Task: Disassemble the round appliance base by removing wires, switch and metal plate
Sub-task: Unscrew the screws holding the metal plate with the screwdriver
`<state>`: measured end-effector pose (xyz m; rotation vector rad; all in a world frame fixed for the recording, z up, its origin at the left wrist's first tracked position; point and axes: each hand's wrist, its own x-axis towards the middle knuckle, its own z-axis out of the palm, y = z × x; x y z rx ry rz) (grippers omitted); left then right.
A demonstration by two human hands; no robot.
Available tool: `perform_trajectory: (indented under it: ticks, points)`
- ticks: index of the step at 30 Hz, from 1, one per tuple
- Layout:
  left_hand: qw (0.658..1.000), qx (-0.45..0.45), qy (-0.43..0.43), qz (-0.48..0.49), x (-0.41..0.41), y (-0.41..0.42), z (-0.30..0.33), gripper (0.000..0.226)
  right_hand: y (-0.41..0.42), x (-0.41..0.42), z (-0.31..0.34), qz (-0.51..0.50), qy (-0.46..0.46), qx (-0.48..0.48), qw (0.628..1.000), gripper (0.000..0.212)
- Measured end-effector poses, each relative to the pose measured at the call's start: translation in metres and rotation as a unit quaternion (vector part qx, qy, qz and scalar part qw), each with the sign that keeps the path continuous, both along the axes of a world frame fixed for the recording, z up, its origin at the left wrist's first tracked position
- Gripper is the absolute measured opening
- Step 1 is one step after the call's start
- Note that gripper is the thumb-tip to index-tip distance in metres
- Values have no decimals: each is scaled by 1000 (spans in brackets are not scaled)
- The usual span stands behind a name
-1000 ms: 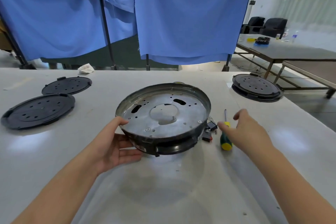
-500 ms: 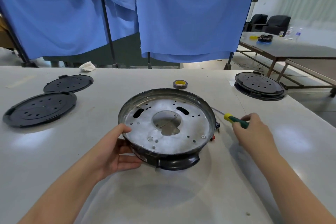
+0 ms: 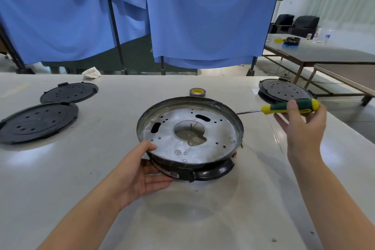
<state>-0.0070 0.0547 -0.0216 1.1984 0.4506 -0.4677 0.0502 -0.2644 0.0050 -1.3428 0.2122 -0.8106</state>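
Since a second ago the right hand has picked the screwdriver up off the desk and now holds it in the air to the right of the round appliance base, fingers curled round the green and yellow handle, the thin metal shaft pointing left toward the base's rim. The base has tipped less steeply and now shows its whole inside. The left hand grips the near left edge of the base, thumb hooked over the rim, fingers spread beneath the black plastic underside. Inside the dark, glossy rim lies the metal plate, a dull grey disc with a large round hole at its middle, two oblong slots and many small screw holes. A label strip on the base's near side is too small to read. Behind the base stands a roll of tape with a yellow core. Flat black perforated lids lie on the pale, smooth desk at the left.
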Motion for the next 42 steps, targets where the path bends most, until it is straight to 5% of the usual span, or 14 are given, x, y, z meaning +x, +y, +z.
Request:
perform_trajectory:
  ticks: [7, 18, 28, 35, 42]
  points:
    - [998, -58, 7, -9, -10, 2, 0, 67, 13, -7, 25, -20, -110, 69, 991, 24]
    - [1000, -6, -14, -11, -21, 34, 0, 68, 53, -7, 32, 110, -86, 152, 978, 10]
    - [998, -3, -25, -53, -26, 4, -7, 70, 63, -4, 22, 154, -41, 141, 977, 39]
    - [974, 153, -10, -169, -12, -6, 4, 78, 66, 2, 11, 163, -14, 123, 979, 14]
    - [929, 286, -1, -233, 0, -4, 5, 81, 73, 6, 4, 175, 6, 116, 978, 12]
